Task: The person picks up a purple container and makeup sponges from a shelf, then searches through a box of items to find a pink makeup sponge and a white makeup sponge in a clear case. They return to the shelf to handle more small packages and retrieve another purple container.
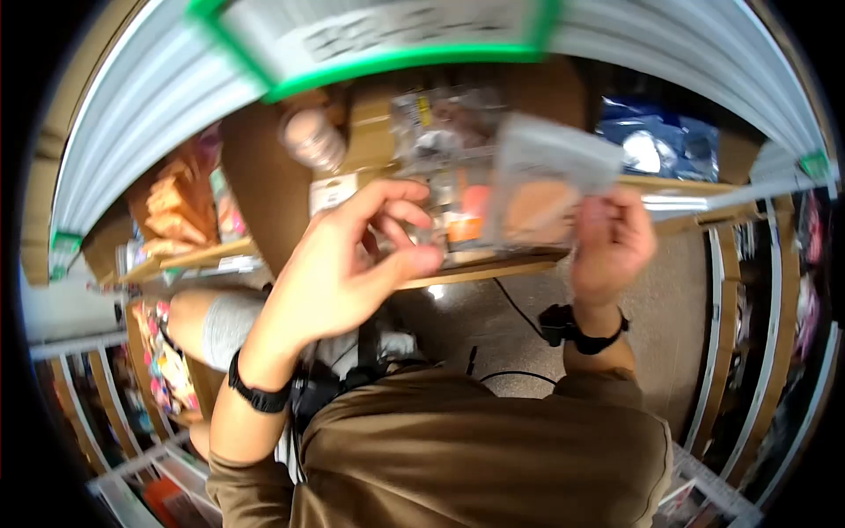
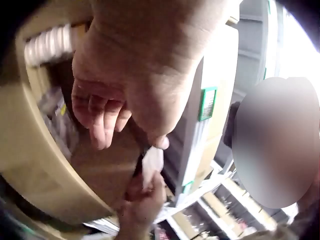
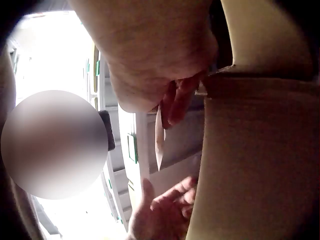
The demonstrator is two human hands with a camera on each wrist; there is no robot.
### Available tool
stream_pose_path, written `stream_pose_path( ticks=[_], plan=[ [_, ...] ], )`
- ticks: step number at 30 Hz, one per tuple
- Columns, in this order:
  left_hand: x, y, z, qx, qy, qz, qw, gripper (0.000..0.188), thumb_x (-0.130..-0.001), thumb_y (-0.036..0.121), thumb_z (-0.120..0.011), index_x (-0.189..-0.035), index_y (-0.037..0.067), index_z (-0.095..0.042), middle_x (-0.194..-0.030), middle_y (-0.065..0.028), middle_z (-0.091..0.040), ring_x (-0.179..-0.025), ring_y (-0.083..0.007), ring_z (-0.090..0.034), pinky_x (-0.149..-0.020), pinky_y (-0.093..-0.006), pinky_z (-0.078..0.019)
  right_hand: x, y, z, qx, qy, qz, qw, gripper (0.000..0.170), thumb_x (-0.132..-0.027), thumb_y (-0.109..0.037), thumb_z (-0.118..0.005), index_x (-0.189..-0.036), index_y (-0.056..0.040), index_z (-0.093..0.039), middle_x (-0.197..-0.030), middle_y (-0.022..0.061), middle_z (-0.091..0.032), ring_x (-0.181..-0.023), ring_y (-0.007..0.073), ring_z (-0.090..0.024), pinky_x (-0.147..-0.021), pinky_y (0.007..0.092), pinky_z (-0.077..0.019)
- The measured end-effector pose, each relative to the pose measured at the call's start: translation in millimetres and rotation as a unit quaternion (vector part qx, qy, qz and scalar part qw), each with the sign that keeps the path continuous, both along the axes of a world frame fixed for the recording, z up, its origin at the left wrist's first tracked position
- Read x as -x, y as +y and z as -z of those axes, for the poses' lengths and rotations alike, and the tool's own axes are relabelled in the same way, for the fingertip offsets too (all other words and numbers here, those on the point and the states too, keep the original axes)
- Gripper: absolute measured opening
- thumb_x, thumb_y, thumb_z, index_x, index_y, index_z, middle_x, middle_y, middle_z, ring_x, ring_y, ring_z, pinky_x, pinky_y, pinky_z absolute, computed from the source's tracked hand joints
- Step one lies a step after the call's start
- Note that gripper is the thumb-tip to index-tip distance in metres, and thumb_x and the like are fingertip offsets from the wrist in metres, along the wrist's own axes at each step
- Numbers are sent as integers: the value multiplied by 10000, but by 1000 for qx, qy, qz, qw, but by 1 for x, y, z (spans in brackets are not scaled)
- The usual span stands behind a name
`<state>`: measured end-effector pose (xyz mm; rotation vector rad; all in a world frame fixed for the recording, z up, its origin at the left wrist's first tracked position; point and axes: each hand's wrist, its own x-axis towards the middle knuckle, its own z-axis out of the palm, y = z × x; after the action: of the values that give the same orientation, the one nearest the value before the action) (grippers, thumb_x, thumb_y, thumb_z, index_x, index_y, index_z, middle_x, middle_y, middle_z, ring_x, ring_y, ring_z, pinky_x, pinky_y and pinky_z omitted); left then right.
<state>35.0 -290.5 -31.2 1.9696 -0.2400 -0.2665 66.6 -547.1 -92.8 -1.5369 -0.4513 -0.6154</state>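
Note:
My right hand [image 1: 613, 242] pinches a frosted plastic bag [image 1: 554, 167] by its edge, between thumb and fingers. Inside the bag shows a flat peach-coloured item; motion blurs the print on it. Edge-on, the same bag [image 3: 159, 137] looks like a thin pale sliver below the right fingers in the right wrist view. My left hand [image 1: 339, 255] hovers to the left of the bag, its fingers loosely bent and nothing between them. Behind both hands, an open cardboard box [image 1: 260, 163] contains clear packets [image 1: 449, 123] and an orange-labelled packet [image 1: 465, 224].
A stack of round pale containers [image 1: 314, 141] stands at the box's left. Orange packets [image 1: 180, 207] fill a bin further left, and a blue shiny bag [image 1: 660, 145] lies to the right. A green-framed label [image 1: 405, 57] hangs above. Shelving [image 1: 748, 326] lines the right side.

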Motion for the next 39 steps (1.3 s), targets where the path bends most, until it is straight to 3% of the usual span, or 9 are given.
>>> stream_pose_path(
  ticks=[1, 10, 13, 17, 19, 25, 31, 35, 39],
  plan=[
    [5, -9, 1, 160, 28, -2, 987, 550, -861, 147, -801, -1331, 12, -550, -1075, -77, -696, -869, -117, -655, -709, -264, -499, 2, 2, -1, -11, 9, -17, 1000, 81, -960, -60, -635, -996, 12, -640, -793, 62, -688, -625, 59, -577, -526, 195, -442],
    [21, -18, 13, 166, -2, -75, 983, 89, -941, 6, -682, -1019, -30, -660, -889, -65, -691, -762, -107, -659, -673, -266, -577, 10, -2, 10, 138, -131, -45, 981, 199, -794, -65, -750, -968, -46, -654, -795, 70, -676, -629, 219, -611, -582, 312, -481],
    [35, 16, 16, 188, -34, -141, 971, 113, -936, 33, -693, -1022, -20, -642, -885, -84, -695, -734, -120, -656, -651, -263, -572, 29, 24, 25, 129, -221, -57, 965, 269, -732, -31, -756, -971, -83, -645, -792, 31, -672, -649, 203, -647, -547, 291, -496],
    [61, 78, 9, 188, -80, -172, 964, 212, -942, 107, -710, -1094, -24, -643, -941, -109, -717, -732, -140, -666, -622, -263, -562, 53, 72, 35, 187, -149, -269, 933, 160, -794, -104, -759, -913, -55, -665, -881, 50, -646, -698, 191, -641, -574, 323, -525],
    [79, 106, -3, 190, -115, -193, 956, 219, -939, 107, -711, -1097, -29, -642, -953, -116, -721, -740, -146, -674, -614, -265, -562, 46, 102, 48, 269, -250, -195, 910, 165, -818, -137, -756, -936, -57, -673, -925, 55, -667, -715, 195, -663, -576, 310, -546],
    [154, 203, -33, 257, -287, -352, 853, 424, -977, 240, -646, -1273, -42, -534, -990, -99, -673, -619, -86, -560, -535, -195, -449, 18, 136, 38, 234, -57, -145, 960, 110, -855, -66, -704, -959, -46, -674, -913, 118, -716, -753, 260, -717, -635, 345, -565],
    [208, 260, -35, 307, -296, -383, 819, 306, -1008, 244, -549, -1210, 18, -503, -823, -15, -504, -675, -94, -423, -627, -261, -353, 6, 171, 19, 304, -34, -53, 951, 107, -863, -23, -682, -967, -10, -661, -885, 157, -693, -778, 303, -699, -690, 358, -554],
    [225, 304, -6, 321, -245, -405, 820, 451, -909, 243, -691, -1237, -43, -568, -1074, -141, -676, -851, -179, -674, -751, -283, -549, 20, 223, -10, 296, -79, -134, 942, 120, -841, -9, -687, -957, -10, -654, -850, 165, -676, -736, 321, -678, -655, 363, -536],
    [199, 324, 2, 272, -173, -384, 865, 382, -903, 169, -680, -1207, -44, -594, -1071, -111, -697, -999, -174, -664, -940, -327, -506, 14, 312, -45, 361, -112, -200, 904, 238, -822, -57, -732, -1028, 7, -633, -1006, 190, -666, -905, 340, -664, -741, 398, -541]
  ],
)
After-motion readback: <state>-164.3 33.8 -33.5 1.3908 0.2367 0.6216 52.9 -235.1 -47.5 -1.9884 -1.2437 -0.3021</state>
